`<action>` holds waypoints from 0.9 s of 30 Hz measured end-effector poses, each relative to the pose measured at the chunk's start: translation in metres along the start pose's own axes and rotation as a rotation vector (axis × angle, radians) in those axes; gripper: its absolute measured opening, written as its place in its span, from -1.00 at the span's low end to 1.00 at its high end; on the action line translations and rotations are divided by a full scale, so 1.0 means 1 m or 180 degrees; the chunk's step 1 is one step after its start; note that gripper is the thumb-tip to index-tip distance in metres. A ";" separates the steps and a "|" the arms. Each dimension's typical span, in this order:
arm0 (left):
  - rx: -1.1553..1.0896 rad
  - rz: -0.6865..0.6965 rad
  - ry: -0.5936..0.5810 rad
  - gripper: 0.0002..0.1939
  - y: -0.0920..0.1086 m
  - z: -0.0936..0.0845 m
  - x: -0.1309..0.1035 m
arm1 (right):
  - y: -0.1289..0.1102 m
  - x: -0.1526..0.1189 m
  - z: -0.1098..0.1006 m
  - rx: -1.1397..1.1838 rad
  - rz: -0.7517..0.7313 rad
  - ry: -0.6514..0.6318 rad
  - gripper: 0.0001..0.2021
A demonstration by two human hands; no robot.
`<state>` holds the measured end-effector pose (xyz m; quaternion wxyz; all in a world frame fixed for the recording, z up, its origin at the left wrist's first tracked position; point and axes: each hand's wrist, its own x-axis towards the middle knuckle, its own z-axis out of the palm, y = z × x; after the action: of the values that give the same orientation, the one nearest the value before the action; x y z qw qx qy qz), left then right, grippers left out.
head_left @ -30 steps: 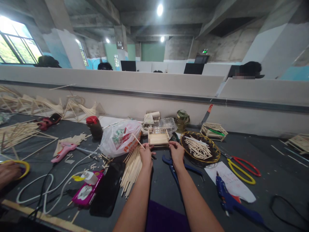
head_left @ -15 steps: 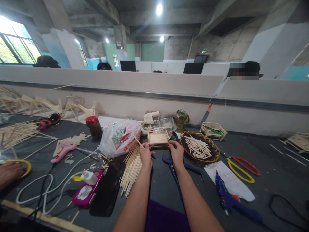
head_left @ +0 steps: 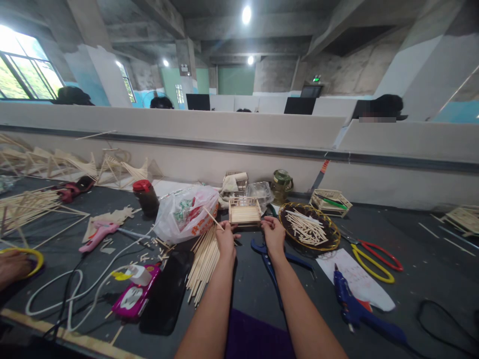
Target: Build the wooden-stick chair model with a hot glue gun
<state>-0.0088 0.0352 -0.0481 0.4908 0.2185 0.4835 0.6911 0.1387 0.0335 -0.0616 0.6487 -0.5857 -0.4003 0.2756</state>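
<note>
A thin wooden stick [head_left: 213, 217] is pinched in my left hand [head_left: 226, 241] and slants up to the left. Between my hands is a small model made of wooden sticks [head_left: 244, 213], with a slatted floor and low railings. Fingers of my left hand are by its front left corner. My right hand [head_left: 274, 235] is closed at its front right corner; the exact fingertip contact is hard to see. Long loose sticks [head_left: 204, 264] lie left of my left forearm. Blue cutting pliers [head_left: 267, 262] lie partly under my right hand.
A woven basket of short sticks [head_left: 309, 227], red-and-yellow-handled scissors [head_left: 376, 259] and a blue glue gun [head_left: 359, 309] lie on the right. A plastic bag [head_left: 187, 212], phone [head_left: 166, 294] and magenta power strip [head_left: 136, 294] are left. Another person's hand [head_left: 17, 267] holds yellow-handled scissors.
My hands and the stick model stay almost still. At the far left, the other person's hand has shifted slightly left with the yellow handle.
</note>
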 end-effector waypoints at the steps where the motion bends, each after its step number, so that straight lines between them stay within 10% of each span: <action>1: -0.0009 -0.0007 0.0002 -0.89 0.000 0.000 0.000 | 0.000 0.000 0.000 -0.0024 -0.0013 -0.0008 -0.72; 27: 0.0296 0.0110 0.0026 -0.77 0.003 -0.002 -0.012 | -0.007 -0.005 -0.001 -0.0239 -0.0146 -0.0046 -0.65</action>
<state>-0.0065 0.0233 -0.0437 0.4661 0.2467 0.5132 0.6771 0.1362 0.0276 -0.0559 0.6295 -0.5983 -0.4284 0.2496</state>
